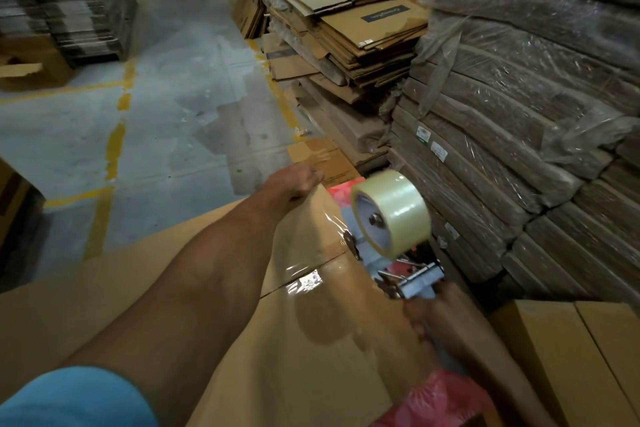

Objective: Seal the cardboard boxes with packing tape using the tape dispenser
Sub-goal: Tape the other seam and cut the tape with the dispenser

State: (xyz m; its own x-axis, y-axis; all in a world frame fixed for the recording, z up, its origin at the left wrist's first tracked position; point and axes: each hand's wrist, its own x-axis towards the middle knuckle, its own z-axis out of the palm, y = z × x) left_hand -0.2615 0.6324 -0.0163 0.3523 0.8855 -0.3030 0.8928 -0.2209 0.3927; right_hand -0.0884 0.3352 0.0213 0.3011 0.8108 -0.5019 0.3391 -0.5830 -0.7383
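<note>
The warehouse is dim, with soft cool light from above, a dull sheen on the concrete floor [180,87] and weak shadows. A bright glare patch sits on the clear tape [308,279] across the cardboard box [311,357], and small glints speckle the plastic-wrapped stacks [519,55]. Motion blur smears the right hand [440,315], the tape dispenser [412,276] it grips and the cardboard piles [62,3] at upper left. Wide-angle distortion bends the edges.
</note>
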